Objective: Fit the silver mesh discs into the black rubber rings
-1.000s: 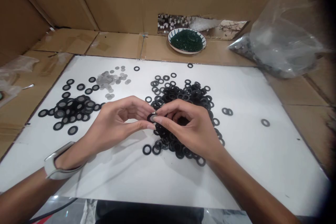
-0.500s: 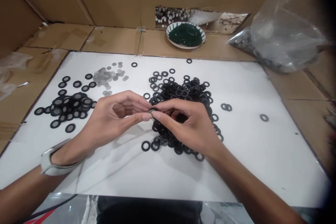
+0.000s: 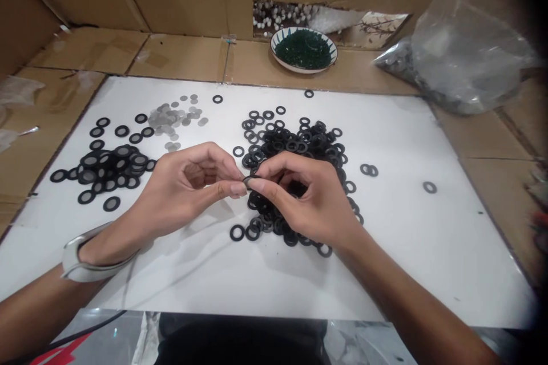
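Observation:
My left hand [image 3: 184, 188] and my right hand [image 3: 303, 199] meet at their fingertips over the white sheet [image 3: 428, 239]. Both pinch one small black ring [image 3: 248, 181] between thumb and forefinger; whether a mesh disc sits in it I cannot tell. Under my right hand lies a big pile of empty black rings [image 3: 295, 148]. A smaller pile of rings with grey mesh inside [image 3: 107, 168] lies to the left. Loose grey mesh discs [image 3: 175, 117] lie behind it. A pale band [image 3: 81, 265] is on my left wrist.
A patterned bowl of dark green beads [image 3: 303, 49] stands at the back on cardboard. A clear plastic bag [image 3: 462, 57] with dark parts lies at the back right. Stray rings [image 3: 429, 187] dot the sheet's right side. Cardboard walls enclose the table.
Both hands have kept pinching the ring and turned it slightly edge-on. The view has tipped a little, so everything sits lower-left than before.

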`<state>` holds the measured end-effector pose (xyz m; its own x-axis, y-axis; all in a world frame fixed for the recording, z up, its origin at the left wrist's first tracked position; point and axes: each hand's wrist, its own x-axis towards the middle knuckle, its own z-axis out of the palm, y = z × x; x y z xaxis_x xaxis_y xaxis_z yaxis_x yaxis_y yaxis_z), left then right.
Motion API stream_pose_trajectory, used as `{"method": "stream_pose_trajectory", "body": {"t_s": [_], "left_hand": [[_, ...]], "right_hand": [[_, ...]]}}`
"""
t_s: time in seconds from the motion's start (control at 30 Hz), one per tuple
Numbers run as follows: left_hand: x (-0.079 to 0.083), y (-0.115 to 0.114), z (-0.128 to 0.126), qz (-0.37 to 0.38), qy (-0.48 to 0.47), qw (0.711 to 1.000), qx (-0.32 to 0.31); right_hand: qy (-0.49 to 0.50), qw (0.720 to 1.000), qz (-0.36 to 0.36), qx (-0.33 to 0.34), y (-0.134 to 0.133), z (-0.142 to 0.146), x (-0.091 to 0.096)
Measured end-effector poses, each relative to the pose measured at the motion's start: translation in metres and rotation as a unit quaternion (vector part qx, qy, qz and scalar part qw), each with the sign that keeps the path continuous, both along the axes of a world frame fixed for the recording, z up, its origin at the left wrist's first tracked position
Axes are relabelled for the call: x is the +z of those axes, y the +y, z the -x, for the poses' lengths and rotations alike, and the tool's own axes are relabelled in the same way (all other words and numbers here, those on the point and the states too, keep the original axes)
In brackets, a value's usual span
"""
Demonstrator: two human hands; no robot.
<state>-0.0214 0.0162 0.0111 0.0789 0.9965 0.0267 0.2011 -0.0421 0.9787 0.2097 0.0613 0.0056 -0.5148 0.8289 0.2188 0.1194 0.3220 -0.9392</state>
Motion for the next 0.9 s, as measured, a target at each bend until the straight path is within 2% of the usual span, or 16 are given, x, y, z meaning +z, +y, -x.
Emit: {"method": "stream_pose_trajectory", "body": {"t_s": [0.27,0.9], "left_hand": [[-0.0018,-0.0010,0.0015,-0.047,0.003,0.998,-0.036],[0.0008,-0.0091,0.0006,-0.118,0.071,0.991,0.003]], "right_hand": [[-0.001,1.000,-0.026,-0.001,-0.0032,0.0003,-0.0018],[-0.035,0.991,-0.126,0.020,-0.0030,-0.0029,0.0012]]}}
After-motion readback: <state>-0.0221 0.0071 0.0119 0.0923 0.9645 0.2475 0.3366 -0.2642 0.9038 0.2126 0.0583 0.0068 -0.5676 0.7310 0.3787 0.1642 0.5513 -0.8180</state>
